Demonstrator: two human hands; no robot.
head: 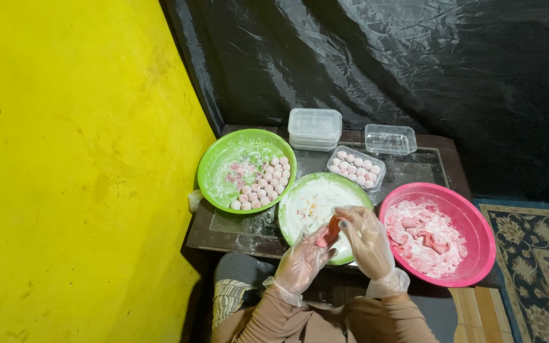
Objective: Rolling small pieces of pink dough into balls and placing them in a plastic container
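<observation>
Both gloved hands meet at the near edge of the tabletop [414, 170], over a floured green plate [306, 206]. The left hand [303, 260] and the right hand [366, 240] hold a pink dough piece [329, 232] between them, their fingers curled closed around it. To the right stands a pink basin [478, 222] of floured pink dough chunks. To the far left, a green basin [214, 159] carries rows of pale pink balls. Farther back sit a clear tray of balls [357, 168], stacked lidded containers [314, 127] and an empty clear tray [389, 139].

Bright frontal light, glare on black plastic sheet [382, 57], sharp focus.
</observation>
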